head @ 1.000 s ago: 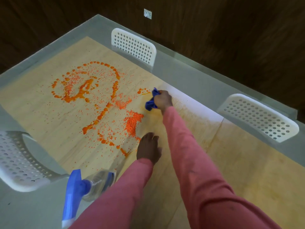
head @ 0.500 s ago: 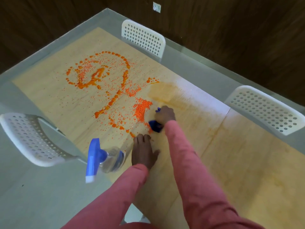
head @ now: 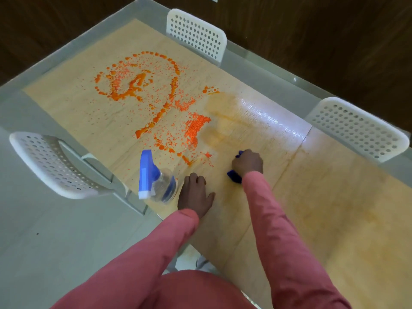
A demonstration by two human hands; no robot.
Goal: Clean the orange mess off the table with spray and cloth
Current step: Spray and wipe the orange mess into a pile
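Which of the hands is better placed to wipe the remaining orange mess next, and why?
Probably the right hand: it grips the blue cloth beside the orange mess. The left hand lies flat and empty near the spray bottle.

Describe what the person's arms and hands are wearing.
Both arms are covered by long, loose salmon-pink sleeves reaching the wrists, plain with no visible markings. The left hand and right hand are bare: no gloves, and no rings or watch visible.

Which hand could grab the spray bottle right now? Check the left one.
Probably yes: the left hand lies flat and empty on the table right beside the spray bottle, nothing between them.
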